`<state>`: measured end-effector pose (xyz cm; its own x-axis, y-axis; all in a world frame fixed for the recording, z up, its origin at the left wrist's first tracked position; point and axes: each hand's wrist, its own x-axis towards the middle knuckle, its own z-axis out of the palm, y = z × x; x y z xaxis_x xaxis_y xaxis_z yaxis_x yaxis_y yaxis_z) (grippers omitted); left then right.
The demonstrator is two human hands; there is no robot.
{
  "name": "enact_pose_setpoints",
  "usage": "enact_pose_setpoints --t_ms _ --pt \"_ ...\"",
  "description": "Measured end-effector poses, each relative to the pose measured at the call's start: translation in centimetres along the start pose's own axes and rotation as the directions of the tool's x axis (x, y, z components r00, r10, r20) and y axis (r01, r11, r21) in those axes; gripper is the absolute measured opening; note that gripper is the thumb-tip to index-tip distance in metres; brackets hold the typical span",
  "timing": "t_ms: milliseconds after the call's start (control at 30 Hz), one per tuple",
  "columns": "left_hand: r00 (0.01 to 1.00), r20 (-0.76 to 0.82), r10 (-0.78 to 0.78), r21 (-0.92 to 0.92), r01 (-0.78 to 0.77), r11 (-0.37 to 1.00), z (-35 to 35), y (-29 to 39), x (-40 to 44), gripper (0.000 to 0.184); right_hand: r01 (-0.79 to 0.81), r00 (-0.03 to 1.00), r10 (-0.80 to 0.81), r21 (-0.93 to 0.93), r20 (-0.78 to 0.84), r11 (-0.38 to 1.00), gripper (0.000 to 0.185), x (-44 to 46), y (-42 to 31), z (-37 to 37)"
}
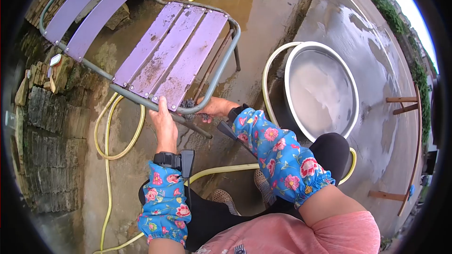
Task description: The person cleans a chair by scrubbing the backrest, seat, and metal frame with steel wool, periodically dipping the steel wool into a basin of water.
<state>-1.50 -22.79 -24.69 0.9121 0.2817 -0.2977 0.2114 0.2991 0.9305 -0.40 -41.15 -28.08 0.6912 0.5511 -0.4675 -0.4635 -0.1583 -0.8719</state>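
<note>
A chair with purple slats (157,49) and a grey metal frame stands tilted in front of me, its seat streaked with brown dirt. My left hand (164,124) grips the near corner of the seat, thumb on top by the frame tube. Just right of it, my right hand (214,108) reaches under the seat's front corner, with a dark, scrubber-like clump (195,110) at its fingers, partly hidden by the tube. To the right sits a large round metal basin (322,89) holding cloudy water.
A yellow hose (109,183) loops over the wet ground at left, passes my feet and curves round the basin. Stacked stones (49,146) line the left edge. A wooden frame (416,136) lies at far right. A brush (52,84) rests on the stones.
</note>
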Motion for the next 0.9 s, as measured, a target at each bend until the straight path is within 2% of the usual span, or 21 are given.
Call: enact_pose_setpoints --t_ms 67,167,233,300,367,400,433,467,500,533,600,667,733,767,800,833,867,900 --pt "0.999 0.025 0.028 -0.059 -0.026 0.998 1.1 -0.9 -0.3 0.052 -0.057 0.998 0.058 -0.065 0.01 0.996 0.024 -0.1 0.2 -1.6" --pt "0.999 -0.004 0.041 -0.095 -0.041 0.995 3.2 -2.0 -0.9 0.056 -0.042 0.999 0.042 -0.046 -0.003 0.998 0.024 -1.4 1.1 -4.5" --pt "1.0 0.004 0.019 -0.089 -0.019 0.996 4.1 -1.7 -1.3 0.057 -0.004 0.997 0.005 0.021 -0.079 1.0 0.023 -2.4 1.5 -6.4" --pt "0.999 -0.041 0.022 -0.135 -0.028 0.99 5.4 -1.9 -2.0 0.056 -0.065 0.964 0.079 0.063 -0.254 0.996 0.023 -5.2 1.2 -8.8" --pt "0.998 -0.059 0.007 -0.15 -0.015 0.989 5.8 -1.7 -2.3 0.055 -0.089 0.849 0.08 0.007 -0.522 0.996 0.024 -8.2 3.4 -12.4" --pt "0.996 -0.093 -0.002 -0.172 -0.014 0.985 5.8 -1.6 -2.3 0.054 -0.048 0.8 0.086 0.079 -0.593 0.996 0.024 -10.4 4.0 -14.0" --pt "0.997 -0.076 -0.011 -0.169 -0.002 0.986 5.7 -1.6 -2.3 0.051 0.046 0.757 0.016 0.077 -0.654 0.996 0.024 -12.0 5.4 -16.4" --pt "0.997 -0.069 -0.019 -0.163 0.007 0.987 5.2 -1.3 -2.4 0.051 0.124 0.665 -0.094 -0.016 -0.741 0.992 0.027 -14.7 5.7 -17.9" --pt "0.998 -0.063 -0.013 -0.166 0.002 0.986 5.3 -1.0 -2.6 0.05 0.195 0.569 -0.118 -0.005 -0.814 0.981 0.029 -17.1 6.7 -19.9" --pt "0.999 -0.05 -0.01 -0.171 0.001 0.985 5.5 -1.0 -2.6 0.05 0.126 0.43 -0.133 -0.087 -0.893 0.988 0.031 -20.2 6.8 -20.6" --pt "0.999 -0.031 0.024 -0.153 -0.028 0.988 5.6 -1.0 -2.6 0.047 0.019 0.175 -0.067 -0.064 -0.982 0.998 0.031 -24.7 10.3 -22.9" --pt "0.998 -0.055 0.031 -0.127 -0.038 0.991 5.9 -0.7 -2.9 0.044 -0.171 0.045 0.105 0.096 -0.993 0.981 0.033 -27.6 16.2 -24.2" --pt "0.999 -0.03 0.045 -0.095 -0.048 0.994 5.7 -0.7 -2.8 0.041 -0.422 0.203 0.241 0.137 -0.949 0.896 0.034 -28.7 19.4 -21.9" --pt "1.0 -0.003 0.013 -0.106 -0.014 0.994 5.6 -0.8 -2.6 0.041 -0.597 0.259 0.006 -0.155 -0.966 0.787 0.035 -28.9 22.0 -21.1" --pt "1.0 0.019 -0.013 -0.113 0.015 0.993 5.1 -0.5 -2.6 0.04 -0.709 0.365 -0.209 -0.417 -0.907 0.569 0.037 -28.7 24.8 -20.9" --pt "1.0 -0.018 0.005 -0.126 -0.007 0.992 5.4 -0.4 -2.8 0.04 -0.845 0.268 0.035 -0.217 -0.963 0.488 0.043 -27.9 27.2 -22.7" --pt "0.999 -0.039 0.004 -0.12 -0.008 0.993 5.3 -0.6 -2.6 0.04 -0.618 0.364 0.095 -0.164 -0.927 0.769 0.034 -28.3 29.1 -24.1" --pt "0.999 -0.054 0.008 -0.12 -0.014 0.993 5.6 -0.4 -2.9 0.041 -0.569 0.406 0.198 -0.077 -0.892 0.819 0.028 -27.9 27.3 -24.5"
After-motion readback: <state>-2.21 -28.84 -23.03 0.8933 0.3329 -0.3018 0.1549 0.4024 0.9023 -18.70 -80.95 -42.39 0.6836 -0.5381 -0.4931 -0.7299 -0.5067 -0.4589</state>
